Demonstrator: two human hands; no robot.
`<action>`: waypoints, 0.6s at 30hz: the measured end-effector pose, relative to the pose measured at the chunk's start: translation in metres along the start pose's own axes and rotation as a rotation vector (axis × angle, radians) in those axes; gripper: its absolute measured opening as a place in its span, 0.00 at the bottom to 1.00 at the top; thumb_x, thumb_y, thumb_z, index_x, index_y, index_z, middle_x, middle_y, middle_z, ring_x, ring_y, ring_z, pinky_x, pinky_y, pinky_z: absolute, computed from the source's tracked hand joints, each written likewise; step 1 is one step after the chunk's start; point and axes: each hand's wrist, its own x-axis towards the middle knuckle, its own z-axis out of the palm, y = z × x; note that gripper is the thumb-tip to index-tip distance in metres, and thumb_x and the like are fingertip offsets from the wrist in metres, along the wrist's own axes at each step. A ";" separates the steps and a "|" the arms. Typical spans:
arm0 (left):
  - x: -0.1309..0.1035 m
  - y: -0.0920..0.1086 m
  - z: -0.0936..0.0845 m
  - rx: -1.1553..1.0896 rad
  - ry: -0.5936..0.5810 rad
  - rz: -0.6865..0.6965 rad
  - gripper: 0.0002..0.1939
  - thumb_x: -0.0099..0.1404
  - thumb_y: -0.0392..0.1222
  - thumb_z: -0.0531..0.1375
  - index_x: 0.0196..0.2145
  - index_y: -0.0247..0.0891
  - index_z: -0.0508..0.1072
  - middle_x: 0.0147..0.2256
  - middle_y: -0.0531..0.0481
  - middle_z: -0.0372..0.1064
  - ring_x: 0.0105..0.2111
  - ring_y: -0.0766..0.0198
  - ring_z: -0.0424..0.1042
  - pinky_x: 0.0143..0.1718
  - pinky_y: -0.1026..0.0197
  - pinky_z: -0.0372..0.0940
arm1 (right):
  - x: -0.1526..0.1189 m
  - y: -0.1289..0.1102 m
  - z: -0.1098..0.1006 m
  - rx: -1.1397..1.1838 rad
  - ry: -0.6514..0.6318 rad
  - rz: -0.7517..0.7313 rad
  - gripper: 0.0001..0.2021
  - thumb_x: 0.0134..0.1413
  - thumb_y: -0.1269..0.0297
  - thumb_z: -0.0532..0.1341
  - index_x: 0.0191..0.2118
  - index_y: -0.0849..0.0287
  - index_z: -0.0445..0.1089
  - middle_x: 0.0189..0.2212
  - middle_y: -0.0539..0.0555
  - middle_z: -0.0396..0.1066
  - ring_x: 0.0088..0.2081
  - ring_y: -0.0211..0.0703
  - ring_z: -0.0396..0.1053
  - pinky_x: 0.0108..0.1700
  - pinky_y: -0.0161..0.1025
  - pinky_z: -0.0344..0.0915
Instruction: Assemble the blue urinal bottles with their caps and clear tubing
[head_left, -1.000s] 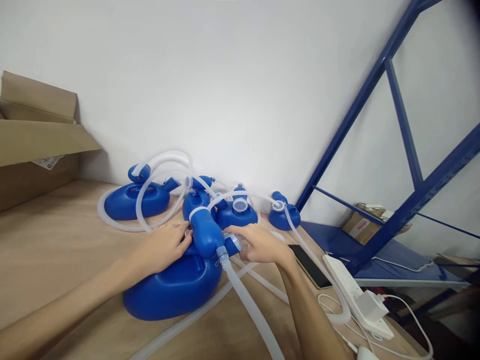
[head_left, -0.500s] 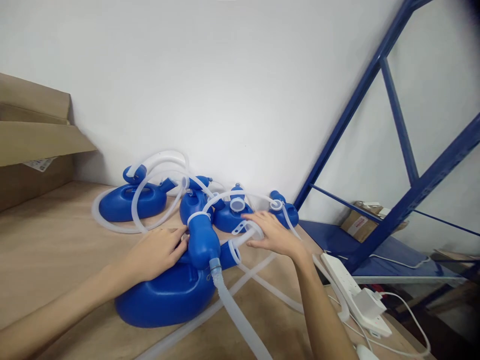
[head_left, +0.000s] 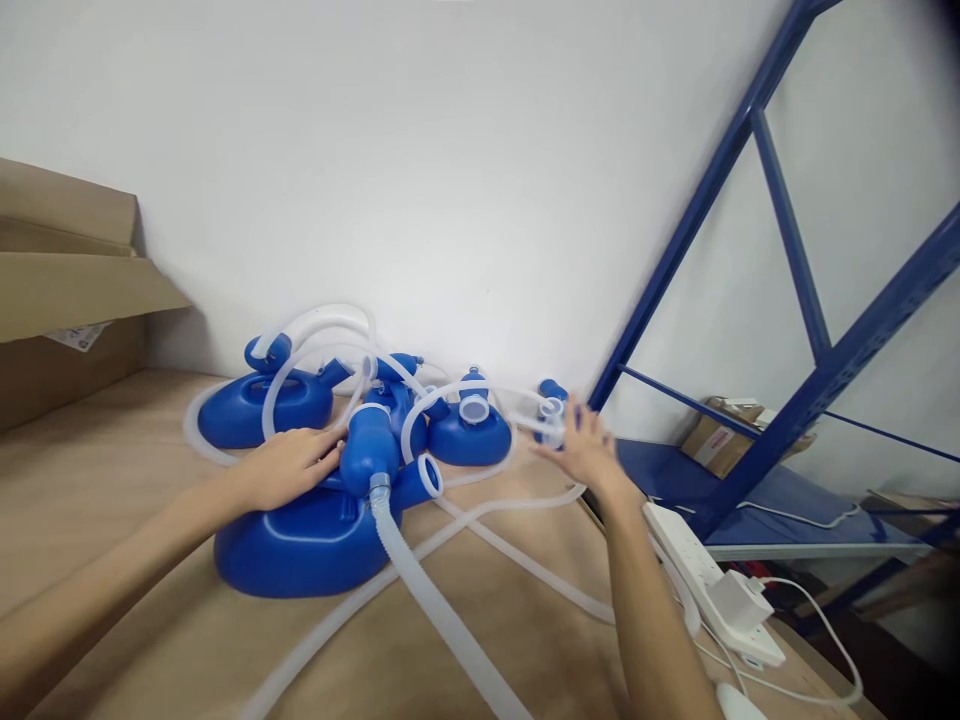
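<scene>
A blue plastic urinal bottle (head_left: 300, 555) lies on its side nearest me, its round blue funnel (head_left: 369, 450) resting on top. A ribbed clear hose (head_left: 427, 590) runs from the funnel toward me. The bottle's spout (head_left: 420, 482) faces right with an uncovered mouth. My left hand (head_left: 289, 468) is closed over the bottle's handle area, fingertips beside the funnel and partly hidden. At the right, my right hand (head_left: 589, 450) has its fingers spread, holding nothing. Just beyond its fingers is a blurred white hose end (head_left: 551, 428), in front of another blue bottle (head_left: 553, 390).
More blue bottles (head_left: 469, 445) with looped white hoses (head_left: 525, 505) stand against the wall. A cardboard box (head_left: 75, 290) is at the left. At the right are a white power strip (head_left: 705, 575) with a plugged-in adapter and a blue metal rack (head_left: 675, 250).
My right hand has let go of the white hose end and moved right and away from the spout, opening out. The near bottle and my left hand have shifted slightly left and up in view.
</scene>
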 end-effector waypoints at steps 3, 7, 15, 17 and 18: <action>0.000 -0.001 0.003 -0.014 0.025 0.006 0.28 0.74 0.57 0.42 0.53 0.44 0.76 0.47 0.42 0.81 0.47 0.46 0.79 0.49 0.51 0.69 | -0.008 0.005 -0.035 0.191 0.594 0.038 0.64 0.57 0.38 0.63 0.73 0.74 0.17 0.70 0.84 0.43 0.70 0.76 0.48 0.68 0.68 0.49; 0.000 0.000 0.004 -0.021 0.018 0.006 0.28 0.74 0.57 0.43 0.57 0.44 0.74 0.46 0.42 0.81 0.48 0.46 0.78 0.49 0.51 0.69 | -0.006 0.004 -0.045 0.380 0.740 -0.137 0.48 0.63 0.44 0.58 0.75 0.63 0.30 0.65 0.73 0.54 0.65 0.64 0.58 0.67 0.62 0.56; -0.002 0.008 0.000 0.009 -0.018 -0.009 0.30 0.74 0.55 0.38 0.55 0.42 0.74 0.48 0.39 0.80 0.49 0.43 0.78 0.48 0.48 0.68 | -0.008 0.022 -0.022 -0.030 -0.226 0.011 0.44 0.57 0.32 0.56 0.68 0.60 0.61 0.73 0.71 0.49 0.75 0.77 0.37 0.68 0.75 0.47; -0.002 0.009 0.000 0.001 -0.013 -0.015 0.30 0.74 0.55 0.38 0.56 0.42 0.74 0.48 0.39 0.80 0.49 0.43 0.78 0.48 0.48 0.68 | -0.030 0.007 -0.048 0.102 -0.267 -0.235 0.39 0.60 0.33 0.55 0.68 0.53 0.63 0.74 0.63 0.50 0.76 0.70 0.36 0.70 0.68 0.49; -0.002 0.009 0.000 -0.001 -0.012 -0.019 0.31 0.74 0.55 0.38 0.57 0.42 0.73 0.48 0.39 0.80 0.49 0.43 0.78 0.47 0.48 0.68 | -0.042 -0.006 -0.061 0.215 -0.260 -0.359 0.35 0.63 0.35 0.53 0.68 0.49 0.64 0.73 0.59 0.54 0.76 0.64 0.42 0.71 0.63 0.52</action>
